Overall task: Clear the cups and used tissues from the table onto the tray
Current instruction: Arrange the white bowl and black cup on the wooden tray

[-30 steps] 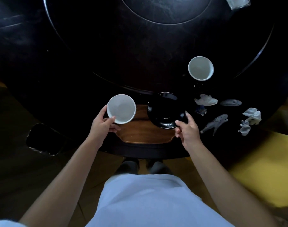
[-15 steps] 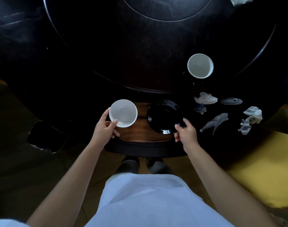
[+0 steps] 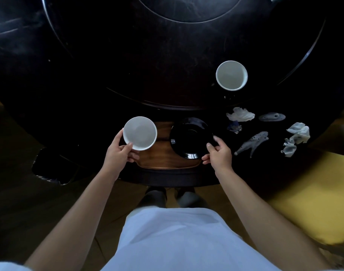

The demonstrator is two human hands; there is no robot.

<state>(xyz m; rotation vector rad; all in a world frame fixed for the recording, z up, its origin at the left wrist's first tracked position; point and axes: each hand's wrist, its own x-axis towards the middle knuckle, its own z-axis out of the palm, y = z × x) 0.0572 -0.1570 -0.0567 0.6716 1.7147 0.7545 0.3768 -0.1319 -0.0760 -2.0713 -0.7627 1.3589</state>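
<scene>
Left hand has brought white cup over tray w/ grip on; right hand still pinches black saucer there. Nearly placed.

1. I see a dim scene; the dark tabletop swallows detail.
2. Faint sheen streaks its far surface.
3. Wide-angle distortion bends the edges.
4. The yellow patch at right looks blurred.

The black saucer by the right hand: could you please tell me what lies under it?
The black glossy saucer sits over the brown wooden tray; the tray's surface directly beneath is covered, so anything there cannot be seen.
</scene>
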